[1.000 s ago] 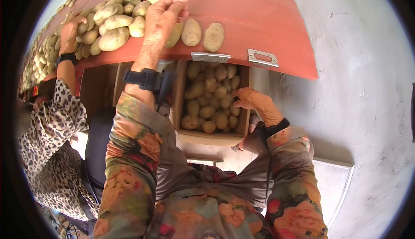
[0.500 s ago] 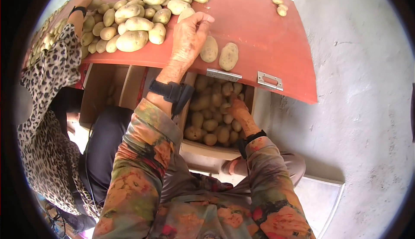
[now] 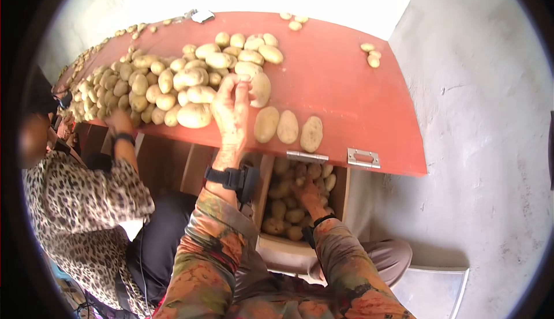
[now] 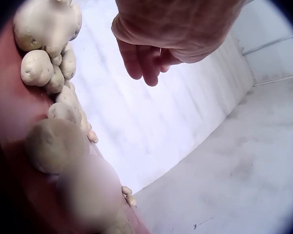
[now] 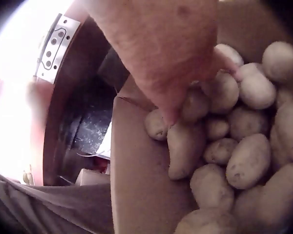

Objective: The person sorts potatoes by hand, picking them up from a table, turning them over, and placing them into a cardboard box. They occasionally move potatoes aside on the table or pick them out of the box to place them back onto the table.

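Observation:
My left hand (image 3: 231,111) hovers over the front of the red table (image 3: 346,100), fingers loosely bent and nothing visible between them. A large potato (image 3: 261,91) is right beside its fingertips, and three more potatoes (image 3: 287,127) line up near the table's front edge. In the left wrist view the fingers (image 4: 149,68) hang down, apart from the potatoes (image 4: 56,146). Below the edge, my right hand (image 3: 310,196) reaches into a cardboard box (image 5: 136,170) of potatoes (image 5: 249,161). Its thumb and fingers spread over the top ones and touch them; some fingers are hidden behind the hand.
A big heap of potatoes (image 3: 167,82) covers the table's left part. Small potatoes (image 3: 372,56) lie at the far right. Metal hinge plates (image 3: 363,157) sit on the front edge. Another person in a leopard-print top (image 3: 86,203) works at the left. A grey wall (image 3: 473,117) bounds the right.
The view has tilted up, showing more of the table. My right hand has gone from the box's right side deeper in among the potatoes. The left hand stays over the table, near the front potatoes.

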Demonstrator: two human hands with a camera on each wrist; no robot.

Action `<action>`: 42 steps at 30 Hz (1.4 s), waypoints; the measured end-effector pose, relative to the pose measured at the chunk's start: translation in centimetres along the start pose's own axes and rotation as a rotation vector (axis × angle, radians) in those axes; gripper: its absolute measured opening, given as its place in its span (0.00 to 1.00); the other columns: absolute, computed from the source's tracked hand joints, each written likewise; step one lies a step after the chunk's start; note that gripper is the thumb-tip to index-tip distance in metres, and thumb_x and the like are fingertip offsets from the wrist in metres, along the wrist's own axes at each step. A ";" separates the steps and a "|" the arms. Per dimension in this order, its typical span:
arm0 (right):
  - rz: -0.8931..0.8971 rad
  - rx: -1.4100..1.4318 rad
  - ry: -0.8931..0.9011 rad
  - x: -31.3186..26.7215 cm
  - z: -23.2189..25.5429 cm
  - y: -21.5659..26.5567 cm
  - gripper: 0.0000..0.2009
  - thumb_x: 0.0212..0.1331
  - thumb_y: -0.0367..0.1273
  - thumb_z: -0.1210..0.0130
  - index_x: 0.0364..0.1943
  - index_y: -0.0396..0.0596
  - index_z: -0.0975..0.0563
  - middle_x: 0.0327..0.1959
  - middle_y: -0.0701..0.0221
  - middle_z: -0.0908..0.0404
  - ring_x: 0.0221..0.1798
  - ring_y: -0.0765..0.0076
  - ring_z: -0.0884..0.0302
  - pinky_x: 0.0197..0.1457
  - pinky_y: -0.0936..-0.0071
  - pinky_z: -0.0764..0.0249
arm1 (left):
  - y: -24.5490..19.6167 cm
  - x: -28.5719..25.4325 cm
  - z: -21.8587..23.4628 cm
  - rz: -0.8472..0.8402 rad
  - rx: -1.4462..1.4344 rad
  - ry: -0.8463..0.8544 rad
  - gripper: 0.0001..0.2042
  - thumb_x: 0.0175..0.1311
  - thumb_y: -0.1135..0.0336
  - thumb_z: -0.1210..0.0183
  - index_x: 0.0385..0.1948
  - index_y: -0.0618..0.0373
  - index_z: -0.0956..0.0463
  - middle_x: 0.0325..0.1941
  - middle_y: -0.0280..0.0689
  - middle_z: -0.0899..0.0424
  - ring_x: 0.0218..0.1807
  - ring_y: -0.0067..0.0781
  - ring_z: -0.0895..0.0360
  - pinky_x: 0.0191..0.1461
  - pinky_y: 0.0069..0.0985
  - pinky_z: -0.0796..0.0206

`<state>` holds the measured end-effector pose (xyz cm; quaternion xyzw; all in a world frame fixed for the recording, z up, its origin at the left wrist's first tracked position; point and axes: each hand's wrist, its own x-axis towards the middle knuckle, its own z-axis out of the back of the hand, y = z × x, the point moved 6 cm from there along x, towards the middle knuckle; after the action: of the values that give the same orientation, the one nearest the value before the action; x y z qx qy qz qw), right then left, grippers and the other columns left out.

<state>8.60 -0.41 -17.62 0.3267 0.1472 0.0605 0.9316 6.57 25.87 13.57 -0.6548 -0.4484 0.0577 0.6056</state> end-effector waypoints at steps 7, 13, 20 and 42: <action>-0.201 -0.079 -0.047 -1.0 0.6 0.6 0.43 0.43 0.50 0.36 0.66 0.63 0.43 0.62 0.47 0.39 0.65 0.38 0.43 0.64 0.50 0.40 | -0.3 0.4 0.9 0.047 -0.047 -0.056 0.05 0.66 0.73 0.49 0.36 0.60 0.24 0.28 0.30 0.25 0.30 0.17 0.29 0.31 0.18 0.32; -0.173 -0.203 -0.155 -1.8 1.1 1.3 0.43 0.44 0.49 0.37 0.67 0.62 0.44 0.65 0.47 0.44 0.65 0.38 0.43 0.64 0.50 0.40 | -0.4 0.2 0.5 0.078 -0.136 -0.104 0.05 0.65 0.73 0.48 0.35 0.60 0.23 0.27 0.30 0.25 0.24 0.18 0.29 0.28 0.17 0.34; -0.173 -0.283 0.004 -1.7 1.0 1.4 0.40 0.47 0.50 0.40 0.65 0.57 0.45 0.57 0.47 0.32 0.61 0.39 0.35 0.61 0.53 0.35 | -0.7 -0.2 0.4 0.111 -0.145 -0.095 0.06 0.65 0.73 0.49 0.36 0.60 0.23 0.26 0.29 0.26 0.23 0.17 0.29 0.27 0.16 0.34; 0.121 -0.343 0.119 1.4 -3.0 -5.0 0.26 0.58 0.41 0.49 0.62 0.58 0.37 0.49 0.53 0.23 0.52 0.43 0.25 0.54 0.52 0.29 | -0.4 -1.4 -2.1 0.190 -0.075 0.050 0.07 0.65 0.75 0.51 0.36 0.61 0.23 0.24 0.31 0.24 0.23 0.17 0.28 0.28 0.16 0.33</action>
<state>9.10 -2.18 -23.32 0.1674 0.1697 0.1598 0.9579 6.85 23.36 13.81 -0.7178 -0.3709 0.0819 0.5835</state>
